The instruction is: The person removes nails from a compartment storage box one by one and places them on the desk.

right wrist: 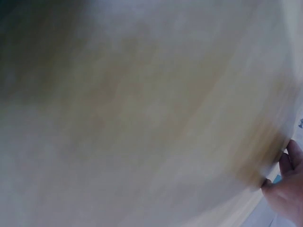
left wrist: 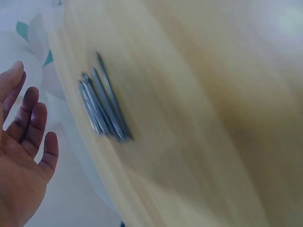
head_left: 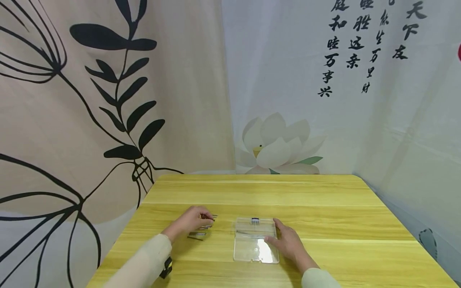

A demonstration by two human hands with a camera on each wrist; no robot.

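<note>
My left hand (head_left: 192,221) is over several slim grey metal rods (left wrist: 106,104) lying side by side on the table. Its fingers look loosely bent in the left wrist view, and no rod shows between them. Right of those rods, a clear plastic box (head_left: 255,249) lies opened out flat, with a small dark latch (head_left: 255,220) on its far edge. My right hand (head_left: 289,244) grips the box's right side, thumb on the near-middle part and fingers at the far right corner. The right wrist view is blurred and shows only part of that hand.
The yellow wood-grain table (head_left: 324,216) fills the lower middle. A small black object (head_left: 166,268) is beside my left sleeve. Printed cloth curtains (head_left: 194,88) hang behind the table and along its sides.
</note>
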